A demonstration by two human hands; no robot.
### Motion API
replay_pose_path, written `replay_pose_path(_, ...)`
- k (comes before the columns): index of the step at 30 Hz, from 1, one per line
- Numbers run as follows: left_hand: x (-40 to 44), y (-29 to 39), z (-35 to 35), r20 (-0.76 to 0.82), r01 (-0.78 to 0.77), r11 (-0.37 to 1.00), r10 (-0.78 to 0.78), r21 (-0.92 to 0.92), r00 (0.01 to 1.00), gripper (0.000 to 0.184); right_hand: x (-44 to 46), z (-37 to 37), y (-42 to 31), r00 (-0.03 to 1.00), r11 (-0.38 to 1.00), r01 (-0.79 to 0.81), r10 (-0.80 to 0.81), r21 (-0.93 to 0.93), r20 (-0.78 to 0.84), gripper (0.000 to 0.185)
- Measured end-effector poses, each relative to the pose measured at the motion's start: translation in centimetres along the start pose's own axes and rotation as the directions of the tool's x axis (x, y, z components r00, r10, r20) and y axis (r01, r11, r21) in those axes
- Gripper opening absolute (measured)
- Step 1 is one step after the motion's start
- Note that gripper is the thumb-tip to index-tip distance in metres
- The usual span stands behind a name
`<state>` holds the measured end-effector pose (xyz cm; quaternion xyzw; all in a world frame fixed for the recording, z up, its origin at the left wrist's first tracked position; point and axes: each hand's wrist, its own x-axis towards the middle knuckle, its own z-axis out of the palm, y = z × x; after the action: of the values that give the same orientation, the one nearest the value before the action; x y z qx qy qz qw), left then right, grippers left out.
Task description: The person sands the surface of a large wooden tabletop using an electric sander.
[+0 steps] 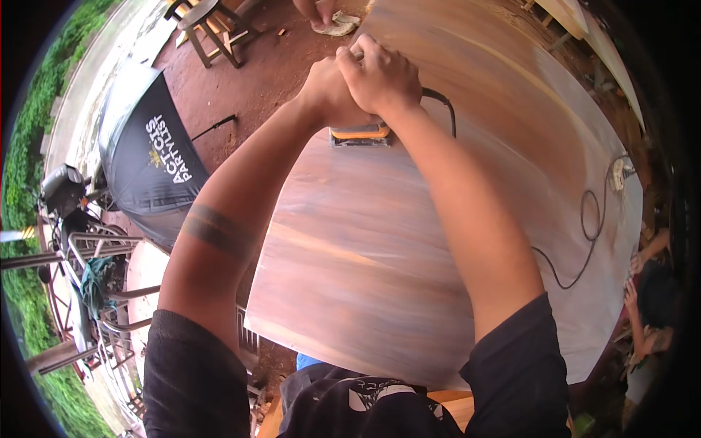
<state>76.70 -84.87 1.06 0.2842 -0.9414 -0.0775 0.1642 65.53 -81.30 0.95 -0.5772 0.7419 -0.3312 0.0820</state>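
Observation:
My two hands are together on an electric sander (360, 134) at the far part of a broad wooden board (350, 219). My left hand (328, 91) is wrapped round the sander's left side. Over its top, partly overlapping the left, my right hand (385, 79) is closed. Most of the tool's body is hidden by the hands; only its orange and dark base shows, flat on the board. A black cord (447, 106) curves away behind my right wrist. Streaky brown grain and pale, dusty patches cover the board's surface.
More cord (584, 226) loops over the board's right side near a whitish socket block (619, 177). A dark umbrella (157, 157) and a wooden stool (204, 29) stand left. Another person's arm (639, 321) shows at right. Someone's skin and a whitish thing (339, 25) appear at top.

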Motion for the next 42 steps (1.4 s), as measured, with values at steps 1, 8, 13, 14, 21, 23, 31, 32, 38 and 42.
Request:
replay_pose_path(1, 0.4, 1.1, 0.3, 0.002, -0.001, 1.0, 0.001, -0.001, 1.0, 0.054, -0.3, -0.8, 0.8, 1.0, 1.0, 0.006, -0.006, 0.012, 0.005, 0.043)
replay_pose_path(8, 3.8, 8.9, 3.0, 0.083, -0.069, 0.997, 0.071, -0.022, 0.994, 0.049, -3.2, -6.7, 7.1, 0.995, 0.995, -0.096, 0.096, -0.01, -0.007, 0.042)
replay_pose_path(13, 6.7, 13.8, 5.7, 0.096, -0.172, 0.984, 0.176, -0.047, 0.98, 0.046, -5.0, -10.4, 12.0, 0.986, 0.991, -0.131, 0.132, 0.017, -0.103, 0.042)
replay_pose_path(14, 7.2, 14.9, 6.2, 0.122, -0.168, 0.985, 0.171, -0.035, 0.978, 0.047, -5.4, -11.1, 13.0, 0.983, 0.989, -0.145, 0.146, 0.016, -0.114, 0.042)
replay_pose_path(21, 10.4, 23.0, 9.2, 0.16, -0.255, 0.966, 0.26, -0.051, 0.952, 0.047, -8.4, -16.7, 19.6, 0.958, 0.973, -0.23, 0.223, -0.021, -0.181, 0.041)
replay_pose_path(23, 11.2, 25.7, 9.8, 0.184, -0.239, 0.966, 0.254, -0.098, 0.95, 0.05, -9.5, -18.4, 21.4, 0.948, 0.964, -0.264, 0.256, -0.019, -0.189, 0.04)
replay_pose_path(31, 14.6, 35.6, 13.9, 0.177, -0.327, 0.93, 0.355, -0.17, 0.918, 0.052, -13.8, -25.7, 28.9, 0.906, 0.927, -0.375, 0.36, -0.028, -0.222, 0.041)
replay_pose_path(32, 15.0, 36.8, 14.5, 0.151, -0.347, 0.923, 0.372, -0.167, 0.916, 0.052, -14.3, -26.5, 29.9, 0.902, 0.925, -0.379, 0.362, -0.029, -0.235, 0.041)
replay_pose_path(38, 17.1, 43.9, 17.0, 0.152, -0.412, 0.895, 0.437, -0.174, 0.886, 0.052, -17.4, -31.5, 35.2, 0.863, 0.884, -0.465, 0.443, -0.041, -0.243, 0.047)
replay_pose_path(42, 18.3, 48.0, 18.1, 0.19, -0.441, 0.877, 0.473, -0.189, 0.86, 0.05, -19.1, -34.5, 39.7, 0.864, 0.896, -0.441, 0.407, -0.056, -0.295, 0.046)
